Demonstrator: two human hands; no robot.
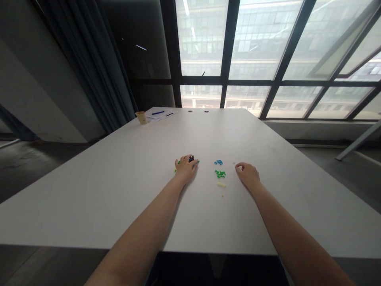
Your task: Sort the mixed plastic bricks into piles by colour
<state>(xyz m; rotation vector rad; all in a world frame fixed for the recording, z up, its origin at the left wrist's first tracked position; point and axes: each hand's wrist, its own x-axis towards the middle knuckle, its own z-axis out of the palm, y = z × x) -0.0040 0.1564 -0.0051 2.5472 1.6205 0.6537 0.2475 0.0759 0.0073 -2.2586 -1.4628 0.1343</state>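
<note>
My left hand (186, 168) lies on the white table (119, 190), its fingers curled over a small heap of coloured pieces (190, 159) that show black, green and blue at its edges. My right hand (247, 173) rests on the table to the right, fingers loosely curled, with nothing visible in them. Between the hands lie a small blue cluster (218, 162), a green cluster (220, 173) and a pale yellow piece (221, 184). A tiny light piece (233, 163) lies just beyond my right fingertips.
At the table's far left corner stand a tan paper cup (142, 117) and papers with a blue pen (158, 113). Two round grommets (198, 111) sit at the far edge. Large windows and a dark curtain stand behind.
</note>
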